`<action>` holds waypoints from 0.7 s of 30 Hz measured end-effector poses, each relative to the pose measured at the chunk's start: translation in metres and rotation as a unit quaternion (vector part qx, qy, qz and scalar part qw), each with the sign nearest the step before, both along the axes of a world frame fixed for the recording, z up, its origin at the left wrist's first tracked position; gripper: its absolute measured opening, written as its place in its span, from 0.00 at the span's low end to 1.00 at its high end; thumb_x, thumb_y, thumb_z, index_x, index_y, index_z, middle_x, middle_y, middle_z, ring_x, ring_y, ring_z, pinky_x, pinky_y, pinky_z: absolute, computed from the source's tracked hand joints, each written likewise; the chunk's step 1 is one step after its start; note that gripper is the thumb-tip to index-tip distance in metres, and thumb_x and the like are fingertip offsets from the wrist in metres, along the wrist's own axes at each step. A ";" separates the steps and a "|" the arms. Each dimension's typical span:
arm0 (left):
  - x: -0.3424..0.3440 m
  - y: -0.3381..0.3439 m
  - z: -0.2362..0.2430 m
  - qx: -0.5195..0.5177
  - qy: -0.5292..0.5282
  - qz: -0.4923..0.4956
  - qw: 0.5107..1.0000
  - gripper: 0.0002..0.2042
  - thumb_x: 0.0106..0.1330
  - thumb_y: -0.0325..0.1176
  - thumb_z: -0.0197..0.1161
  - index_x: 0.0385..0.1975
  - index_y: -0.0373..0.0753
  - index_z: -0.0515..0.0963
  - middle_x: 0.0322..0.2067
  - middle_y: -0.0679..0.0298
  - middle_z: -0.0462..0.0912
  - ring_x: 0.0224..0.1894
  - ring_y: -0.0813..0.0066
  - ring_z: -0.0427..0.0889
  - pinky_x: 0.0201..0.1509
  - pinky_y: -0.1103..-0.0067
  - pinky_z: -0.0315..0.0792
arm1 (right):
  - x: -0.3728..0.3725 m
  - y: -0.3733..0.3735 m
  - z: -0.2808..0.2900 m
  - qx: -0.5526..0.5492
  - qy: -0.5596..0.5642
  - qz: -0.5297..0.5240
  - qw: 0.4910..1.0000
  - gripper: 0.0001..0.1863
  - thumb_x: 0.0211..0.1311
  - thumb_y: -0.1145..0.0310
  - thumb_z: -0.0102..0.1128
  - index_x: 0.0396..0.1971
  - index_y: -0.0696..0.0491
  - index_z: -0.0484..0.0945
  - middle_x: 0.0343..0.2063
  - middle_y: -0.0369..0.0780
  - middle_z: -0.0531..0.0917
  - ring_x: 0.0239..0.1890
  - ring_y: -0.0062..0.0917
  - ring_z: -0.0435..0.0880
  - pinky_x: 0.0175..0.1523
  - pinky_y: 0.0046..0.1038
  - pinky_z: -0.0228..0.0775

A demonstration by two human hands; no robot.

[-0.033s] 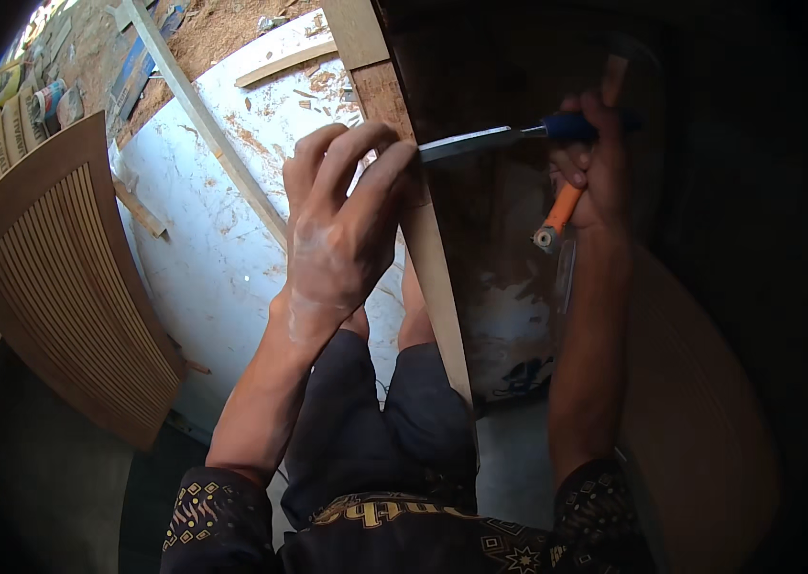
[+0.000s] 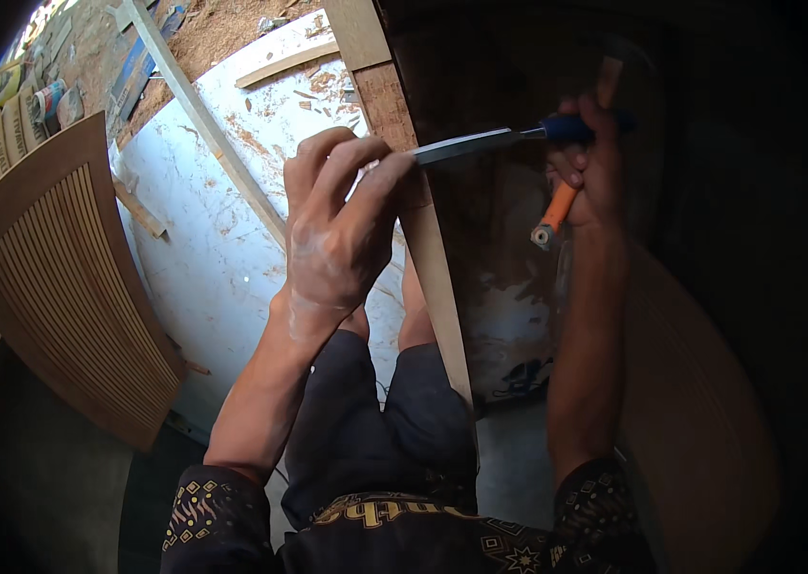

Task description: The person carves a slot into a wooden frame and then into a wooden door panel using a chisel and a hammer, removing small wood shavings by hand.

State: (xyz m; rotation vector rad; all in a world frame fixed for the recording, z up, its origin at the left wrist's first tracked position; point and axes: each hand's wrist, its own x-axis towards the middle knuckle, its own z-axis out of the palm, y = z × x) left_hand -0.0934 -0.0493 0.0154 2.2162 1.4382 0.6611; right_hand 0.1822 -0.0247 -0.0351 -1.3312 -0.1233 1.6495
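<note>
A chisel with a blue handle [image 2: 571, 127] and a long flat steel blade [image 2: 464, 145] lies across the edge of a wooden board [image 2: 436, 273]. My right hand [image 2: 600, 177] wraps round its handle. The same hand also grips an orange-handled tool [image 2: 554, 216], its far end lost in the dark. My left hand [image 2: 339, 225] is over the board with fingers bent round the tip end of the blade; the thumb is hidden. Just beyond these fingers, a rough reddish recess [image 2: 387, 107] shows in the board.
A slatted curved wooden panel [image 2: 69, 287] stands at left. White sheeting [image 2: 203, 220] with wood chips lies below, crossed by a long pale strip [image 2: 203, 120]. A short wood strip [image 2: 287, 65] and stacked bags [image 2: 2, 139] are farther off. The right side is deep in shadow.
My left hand has shifted very slightly down, toward me. The right hand, with the chisel and the orange-handled tool, has moved only a little.
</note>
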 end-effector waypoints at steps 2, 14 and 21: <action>-0.005 -0.001 0.002 -0.003 -0.019 -0.011 1.000 0.20 0.52 0.17 0.75 0.47 0.37 0.84 0.39 0.59 0.83 0.46 0.57 0.82 0.50 0.68 0.79 | -0.003 0.000 -0.012 0.000 0.043 -0.009 0.999 0.13 0.68 0.55 0.69 0.34 0.48 0.80 0.12 0.25 0.66 0.09 0.09 0.56 0.15 0.15 0.46; 0.031 -0.011 0.020 -0.026 -0.143 0.027 0.989 0.28 0.51 0.16 0.69 0.57 0.32 0.80 0.55 0.49 0.76 0.61 0.46 0.77 0.65 0.59 0.74 | -0.021 -0.007 0.041 0.000 -0.134 -0.129 0.983 0.09 0.69 0.64 0.68 0.39 0.51 0.77 0.31 0.37 0.83 0.15 0.09 0.64 0.15 0.14 0.52; 0.112 0.042 -0.012 -0.149 -0.032 -0.060 0.986 0.18 0.64 0.35 0.65 0.54 0.41 0.78 0.39 0.58 0.88 0.42 0.57 0.89 0.42 0.61 0.80 | -0.021 -0.002 0.056 0.036 -0.229 -0.092 0.968 0.10 0.71 0.63 0.67 0.41 0.53 0.80 0.33 0.35 0.84 0.16 0.08 0.65 0.16 0.14 0.53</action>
